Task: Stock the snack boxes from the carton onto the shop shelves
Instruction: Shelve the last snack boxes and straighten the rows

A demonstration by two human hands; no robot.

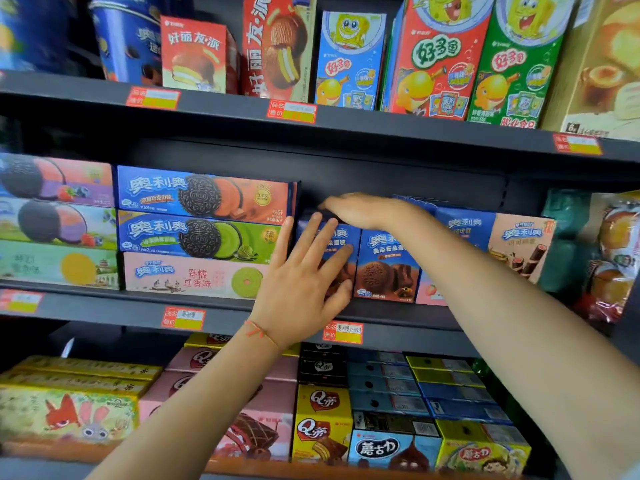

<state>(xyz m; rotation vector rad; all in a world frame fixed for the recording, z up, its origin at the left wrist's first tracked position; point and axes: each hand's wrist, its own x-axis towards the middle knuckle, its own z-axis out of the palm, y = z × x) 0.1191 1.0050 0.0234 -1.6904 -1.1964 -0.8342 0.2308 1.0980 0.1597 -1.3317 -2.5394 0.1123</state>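
Observation:
A small blue snack box (341,237) with a chocolate biscuit picture stands upright on the middle shelf (398,315), right of the stacked long biscuit boxes. My left hand (306,275) lies flat on its front with straight, spread fingers. My right hand (360,209) rests palm down on its top, fingers straight and pointing left. A matching blue box (388,268) stands directly to its right, touching it. The carton is out of view.
Three long biscuit boxes (204,232) are stacked to the left. More blue and pink boxes (519,244) stand to the right, then bagged snacks (613,258). The top shelf holds tall boxes (440,53). The bottom shelf is packed with small boxes (322,420).

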